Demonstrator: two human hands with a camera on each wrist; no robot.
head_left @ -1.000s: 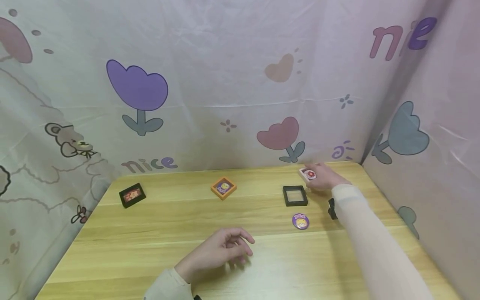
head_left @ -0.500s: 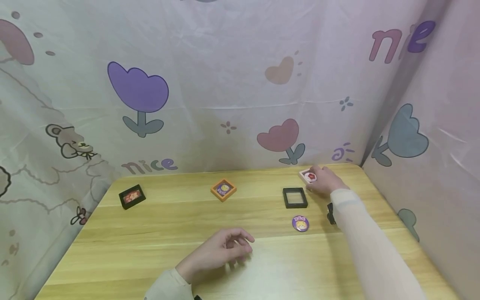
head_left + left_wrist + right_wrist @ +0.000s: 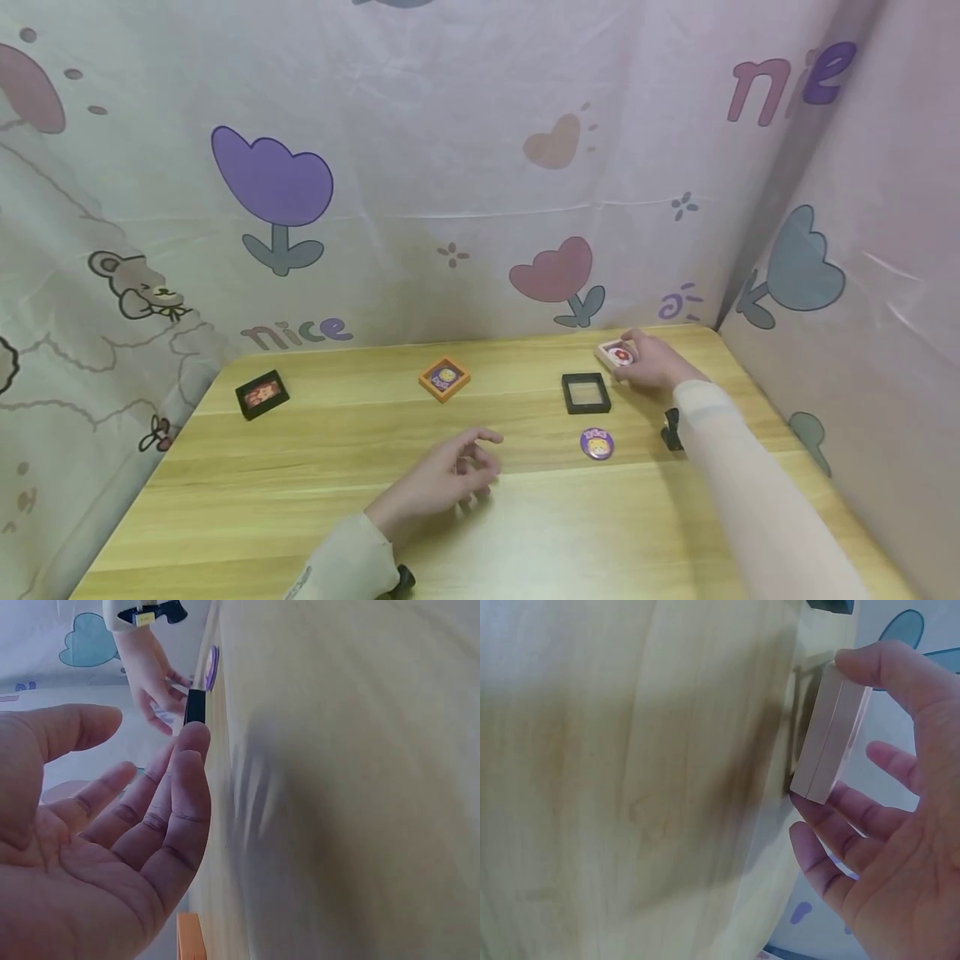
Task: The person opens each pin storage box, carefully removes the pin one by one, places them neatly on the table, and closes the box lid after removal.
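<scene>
The right hand (image 3: 657, 363) is pinching the pale frame (image 3: 829, 736) edgewise, probably sparing its front; the left hand (image 3: 441, 477) is hovering empty, relaxed.

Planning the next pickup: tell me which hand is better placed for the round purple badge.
Probably the left hand: it holds nothing and points toward the badge, while the right hand pinches the pale frame farther back.

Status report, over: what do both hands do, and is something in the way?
Right hand pinching pale frame. Left hand empty, above table. Black frame close by, nothing seen blocking.
</scene>
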